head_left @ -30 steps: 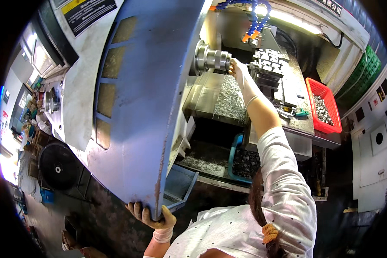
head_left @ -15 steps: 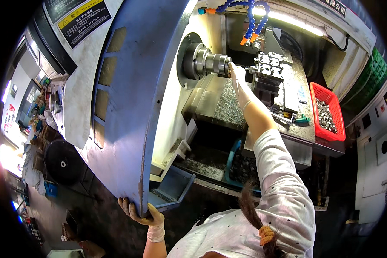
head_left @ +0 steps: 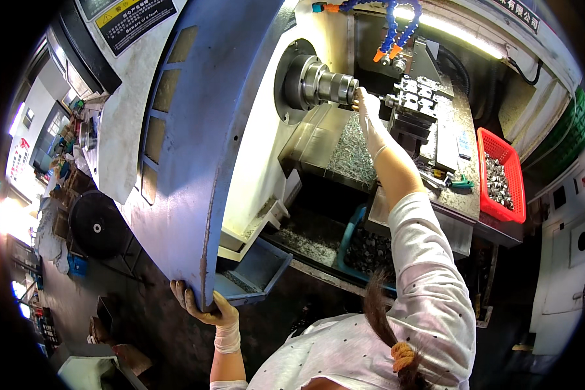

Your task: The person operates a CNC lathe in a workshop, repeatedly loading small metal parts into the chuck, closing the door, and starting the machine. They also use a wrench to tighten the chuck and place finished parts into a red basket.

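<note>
Lathe chuck point(head_left: 318, 82), a grey metal cylinder, projects from the white inner wall of the machine. The right hand point(head_left: 368, 110), gloved, now has its fingertips at the nose of the chuck; a second ago it was a little short of it, so the reach has closed onto the spindle end. Whether the fingers pinch a small part there or merely touch the metal cannot be told, as the contact is too small to resolve. The blue sliding door point(head_left: 195, 143) has travelled leftward over the same interval, exposing more of the chuck and the wall behind it. The left hand point(head_left: 205, 305), also gloved, is clenched around the door's lower edge, holding it open. Judged from this, access to the work area is complete and the handling at the chuck is under way.

Just right of the chuck stands the tool block point(head_left: 419, 97), with blue-and-orange coolant hoses point(head_left: 390, 36) above. Metal chips point(head_left: 351, 153) cover the sloping bed below the right forearm. Farther right, a red basket point(head_left: 500, 175) of small metal parts rests on the machine's ledge. Left of the door, a cluttered workshop floor recedes toward bright daylight.
</note>
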`<state>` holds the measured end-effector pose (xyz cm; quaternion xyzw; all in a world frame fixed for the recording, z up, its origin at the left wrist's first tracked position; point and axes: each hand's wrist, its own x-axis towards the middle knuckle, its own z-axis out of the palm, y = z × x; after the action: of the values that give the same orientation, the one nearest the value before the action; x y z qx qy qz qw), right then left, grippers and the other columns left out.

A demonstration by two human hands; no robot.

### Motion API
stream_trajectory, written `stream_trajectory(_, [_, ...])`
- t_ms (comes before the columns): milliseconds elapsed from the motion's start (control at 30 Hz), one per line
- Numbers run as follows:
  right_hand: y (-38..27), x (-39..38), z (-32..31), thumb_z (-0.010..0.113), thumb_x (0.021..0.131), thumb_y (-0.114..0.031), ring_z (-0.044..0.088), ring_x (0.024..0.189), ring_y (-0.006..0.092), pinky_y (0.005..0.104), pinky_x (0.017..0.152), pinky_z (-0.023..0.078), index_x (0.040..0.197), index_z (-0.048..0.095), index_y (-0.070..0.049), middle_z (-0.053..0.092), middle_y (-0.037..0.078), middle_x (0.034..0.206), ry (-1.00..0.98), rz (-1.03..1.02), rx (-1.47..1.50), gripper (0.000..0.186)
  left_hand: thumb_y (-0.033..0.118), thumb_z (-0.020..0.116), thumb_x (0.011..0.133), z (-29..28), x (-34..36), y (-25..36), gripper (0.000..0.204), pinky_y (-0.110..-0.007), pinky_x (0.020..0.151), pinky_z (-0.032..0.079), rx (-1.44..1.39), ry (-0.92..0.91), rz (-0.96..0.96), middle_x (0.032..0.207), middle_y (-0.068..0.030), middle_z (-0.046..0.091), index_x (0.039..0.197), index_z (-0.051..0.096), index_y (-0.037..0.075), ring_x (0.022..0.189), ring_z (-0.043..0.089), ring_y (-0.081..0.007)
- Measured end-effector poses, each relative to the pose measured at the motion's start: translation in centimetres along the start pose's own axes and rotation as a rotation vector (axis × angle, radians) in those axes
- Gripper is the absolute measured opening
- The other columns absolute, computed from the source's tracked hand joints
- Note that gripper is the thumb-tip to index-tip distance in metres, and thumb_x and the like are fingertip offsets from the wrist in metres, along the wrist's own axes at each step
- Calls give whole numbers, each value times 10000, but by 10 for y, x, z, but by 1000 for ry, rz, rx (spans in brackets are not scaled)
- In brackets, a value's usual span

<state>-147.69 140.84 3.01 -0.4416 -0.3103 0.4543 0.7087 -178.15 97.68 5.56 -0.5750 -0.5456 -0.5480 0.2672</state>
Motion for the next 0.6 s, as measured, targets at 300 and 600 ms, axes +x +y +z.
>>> stream_trajectory(300, [-17,-41,-28,450,780,-215,371,432,102,216,381,302,696,462,-66,406,16,530,-20,364,530,171,100,466,785,7,4,2,426,-460,955,200,-34,-15,24,1222,-227,325,1158,313,-39,1137,311,-357])
stream_trajectory(600, [-186,-99,-351,574,732,-223,550,625,254,330,573,439,797,525,-29,570,117,724,574,-768,-1215,211,81,478,791,15,5,9,405,-463,936,246,-129,67,37,1209,-226,341,1159,347,-29,1140,313,-360])
